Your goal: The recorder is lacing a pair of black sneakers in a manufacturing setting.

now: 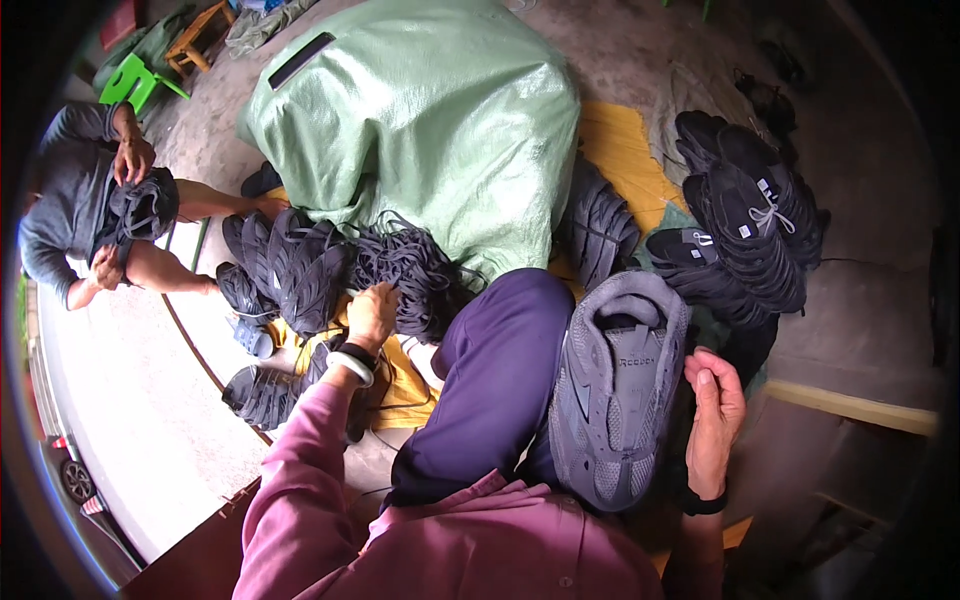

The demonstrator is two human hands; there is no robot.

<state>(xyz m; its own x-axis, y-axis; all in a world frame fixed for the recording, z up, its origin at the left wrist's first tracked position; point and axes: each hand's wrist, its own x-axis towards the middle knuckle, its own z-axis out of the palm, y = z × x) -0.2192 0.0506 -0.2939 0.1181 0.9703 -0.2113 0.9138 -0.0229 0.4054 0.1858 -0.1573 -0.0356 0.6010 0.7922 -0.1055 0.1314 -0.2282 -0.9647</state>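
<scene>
A dark grey sneaker (pixel 622 395) without laces lies on my right thigh, its opening away from me and its toe toward me. My right hand (pixel 714 415) is beside its right edge, fingers loosely bent and thumb apart, with nothing seen in it. My left hand (pixel 372 316) reaches forward to a tangled heap of black shoelaces (pixel 415 265). Its fingers are closed at the near left edge of the heap, on the laces; the fingertips are partly hidden.
Stacked dark shoes (pixel 290 265) stand left of the laces, more black shoes (pixel 745 220) at the right. A large pale green sheet (pixel 430 110) covers a bulky shape ahead. Another person (pixel 85 200) sits at the left with a dark shoe. Yellow sheeting (pixel 625 150) lies on the floor.
</scene>
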